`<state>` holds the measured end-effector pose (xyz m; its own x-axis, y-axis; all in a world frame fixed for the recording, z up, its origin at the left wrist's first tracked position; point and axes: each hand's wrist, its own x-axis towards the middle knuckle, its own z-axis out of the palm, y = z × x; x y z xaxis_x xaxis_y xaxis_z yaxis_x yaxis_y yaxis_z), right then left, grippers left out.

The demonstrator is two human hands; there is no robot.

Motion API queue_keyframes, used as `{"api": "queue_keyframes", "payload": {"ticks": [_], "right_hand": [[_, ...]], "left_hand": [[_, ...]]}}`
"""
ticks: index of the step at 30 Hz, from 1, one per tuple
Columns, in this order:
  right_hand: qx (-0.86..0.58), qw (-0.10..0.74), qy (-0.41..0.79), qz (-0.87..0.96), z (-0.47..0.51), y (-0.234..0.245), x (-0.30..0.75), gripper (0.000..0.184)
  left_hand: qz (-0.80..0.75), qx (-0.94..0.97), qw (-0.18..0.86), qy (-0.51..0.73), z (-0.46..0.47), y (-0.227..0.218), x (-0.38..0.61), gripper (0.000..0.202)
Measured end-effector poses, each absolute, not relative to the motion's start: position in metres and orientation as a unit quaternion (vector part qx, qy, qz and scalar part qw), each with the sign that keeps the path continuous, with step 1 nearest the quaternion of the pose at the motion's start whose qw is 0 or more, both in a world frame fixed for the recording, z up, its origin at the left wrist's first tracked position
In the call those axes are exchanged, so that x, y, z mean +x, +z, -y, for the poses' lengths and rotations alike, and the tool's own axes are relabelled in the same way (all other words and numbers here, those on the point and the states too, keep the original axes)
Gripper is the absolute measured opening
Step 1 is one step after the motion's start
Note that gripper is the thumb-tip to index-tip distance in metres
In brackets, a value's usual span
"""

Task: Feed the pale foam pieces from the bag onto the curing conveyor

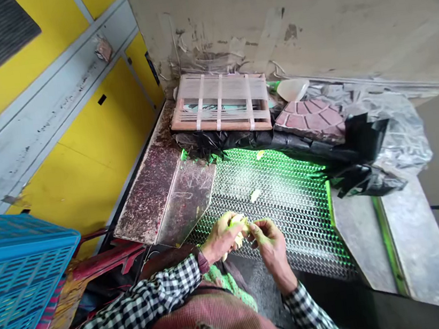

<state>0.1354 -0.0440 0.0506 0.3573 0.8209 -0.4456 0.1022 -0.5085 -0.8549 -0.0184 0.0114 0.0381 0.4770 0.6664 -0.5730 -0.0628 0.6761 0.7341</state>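
Several pale yellow, thin-looking pieces [238, 242] are bunched in my left hand [218, 240], its fingers closed around them. Close beside it, my right hand [271, 244] pinches at the edge of the bunch with thumb and forefinger, on what looks like one such piece. Both hands are above the near part of a metal mesh belt [291, 219], lit green and white. Farther up the belt lie two loose pale yellow pieces, one [255, 196] near the middle and another [260, 155] near the far end. Their exact kind cannot be made out.
Metal side plates [188, 190] flank the belt. Beyond it, black plastic sheeting [281, 143] carries a strung wooden frame [219, 102], a pinkish patterned slab [313, 118] and a white bowl [293, 89]. A blue plastic crate [25, 287] stands at left, near yellow panels [82, 166].
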Motion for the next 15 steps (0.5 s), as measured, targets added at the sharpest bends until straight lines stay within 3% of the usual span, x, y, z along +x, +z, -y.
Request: {"api": "queue_keyframes", "payload": {"ticks": [4, 8, 11, 15], "right_hand": [[-0.76, 0.402, 0.408, 0.308, 0.05, 0.035, 0.152, 0.042], [-0.81, 0.256, 0.198, 0.489, 0.058, 0.012, 0.186, 0.031], [-0.77, 0.145, 0.054, 0.619, 0.066, 0.002, 0.213, 0.026], [-0.738, 0.101, -0.027, 0.666, 0.075, 0.005, 0.222, 0.021]], "left_hand": [[-0.428, 0.246, 0.832, 0.255, -0.013, 0.025, -0.027, 0.024], [-0.431, 0.22, 0.837, 0.255, -0.013, 0.016, -0.036, 0.027], [-0.45, 0.204, 0.829, 0.262, -0.008, 0.011, -0.04, 0.029], [-0.456, 0.214, 0.826, 0.253, 0.001, 0.005, -0.046, 0.026]]}}
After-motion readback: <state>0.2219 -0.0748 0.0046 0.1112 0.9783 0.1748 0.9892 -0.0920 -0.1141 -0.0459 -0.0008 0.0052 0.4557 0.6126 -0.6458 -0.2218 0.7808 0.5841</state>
